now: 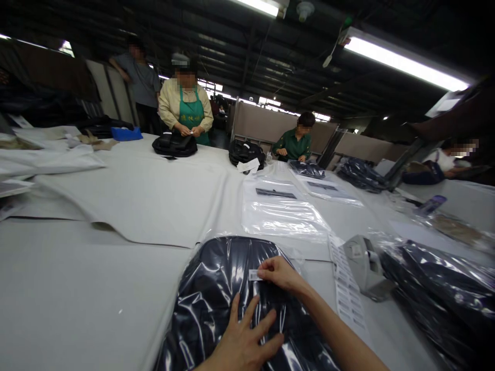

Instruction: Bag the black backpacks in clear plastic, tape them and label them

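A dark backpack-shaped bag in clear plastic wrap (209, 288) lies on the table right before me. My left hand (247, 335) rests on it, fingers spread flat over the shiny plastic. Higher up on the bag, my right hand (279, 273) pinches the right end of a small white printed label (254, 275). The label lies against the plastic or just over it; I cannot tell which. To the right is a sheet of printed labels (348, 288), partly under a grey label dispenser (365, 265).
Several dark plastic-wrapped bags (444, 288) are piled at the right. Clear plastic bags (282, 211) lie flat beyond my bag. Across the table (96, 288), a person in a green apron (189, 113) handles a black bag (175, 143), and another in green (296, 144) works further right.
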`<state>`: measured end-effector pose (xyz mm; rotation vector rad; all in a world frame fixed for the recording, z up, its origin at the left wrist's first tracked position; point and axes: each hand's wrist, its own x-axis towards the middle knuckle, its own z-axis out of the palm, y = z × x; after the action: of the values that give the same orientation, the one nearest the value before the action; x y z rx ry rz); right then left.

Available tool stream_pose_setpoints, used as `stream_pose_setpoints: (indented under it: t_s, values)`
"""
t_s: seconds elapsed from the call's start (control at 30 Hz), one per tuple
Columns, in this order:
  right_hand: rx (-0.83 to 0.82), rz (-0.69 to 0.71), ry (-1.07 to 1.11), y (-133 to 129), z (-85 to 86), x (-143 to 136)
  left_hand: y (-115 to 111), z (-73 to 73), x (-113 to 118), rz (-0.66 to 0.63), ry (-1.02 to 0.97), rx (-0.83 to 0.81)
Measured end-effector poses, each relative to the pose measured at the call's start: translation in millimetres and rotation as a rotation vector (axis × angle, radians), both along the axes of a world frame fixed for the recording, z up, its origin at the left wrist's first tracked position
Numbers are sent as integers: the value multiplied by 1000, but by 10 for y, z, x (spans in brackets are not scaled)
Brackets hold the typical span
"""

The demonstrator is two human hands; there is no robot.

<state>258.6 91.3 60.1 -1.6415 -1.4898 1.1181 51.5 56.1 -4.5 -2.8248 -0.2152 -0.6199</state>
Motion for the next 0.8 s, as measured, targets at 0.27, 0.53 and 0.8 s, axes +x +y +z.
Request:
stream_pose_setpoints:
  t_s: [0.27, 0.53, 0.8]
  values:
    - [24, -6, -69, 50, -62, -35, 22, 12, 20, -16, 83, -116]
    - [146, -112, -273, 42, -67, -81, 364, 550, 81, 304, 144, -352]
    - [425, -204, -558, -165, -129, 133, 461, 296, 31, 338, 204, -372]
